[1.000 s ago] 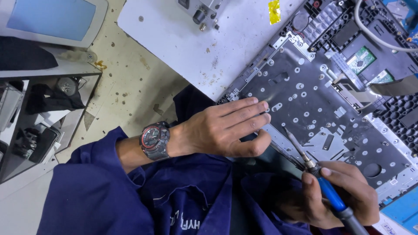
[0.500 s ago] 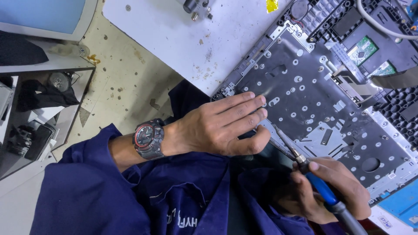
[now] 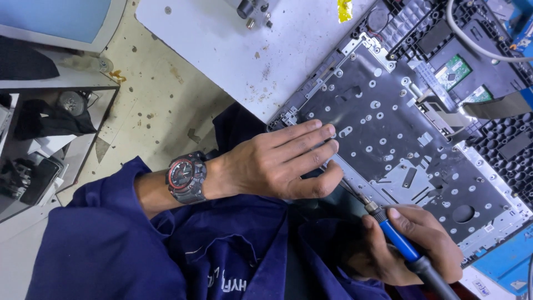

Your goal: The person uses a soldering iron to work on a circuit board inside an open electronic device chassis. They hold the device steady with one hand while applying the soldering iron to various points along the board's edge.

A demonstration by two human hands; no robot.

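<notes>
An opened laptop base (image 3: 400, 128) lies on the white table (image 3: 266, 50), its dark metal keyboard backplate dotted with small holes facing up. My left hand (image 3: 277, 161), with a black and red wristwatch (image 3: 186, 178) on the wrist, rests flat on the near corner of the plate, fingers together. My right hand (image 3: 408, 244) grips a screwdriver (image 3: 397, 239) with a blue and black handle. Its thin shaft runs up to the plate edge just under my left fingertips, where the tip is hidden. Both arms wear dark blue sleeves.
A grey cable (image 3: 472, 44) curves over the laptop's far side, near a green circuit board (image 3: 452, 72). A yellow tag (image 3: 344, 8) lies on the table. A blue surface (image 3: 508, 261) sits at the lower right. A grey shelf unit (image 3: 50, 128) with dark items stands on the stained floor at left.
The view has shifted slightly, so the laptop sits a little lower and nearer. My left hand stays on the plate corner, and my right hand has kept the screwdriver against the plate edge.
</notes>
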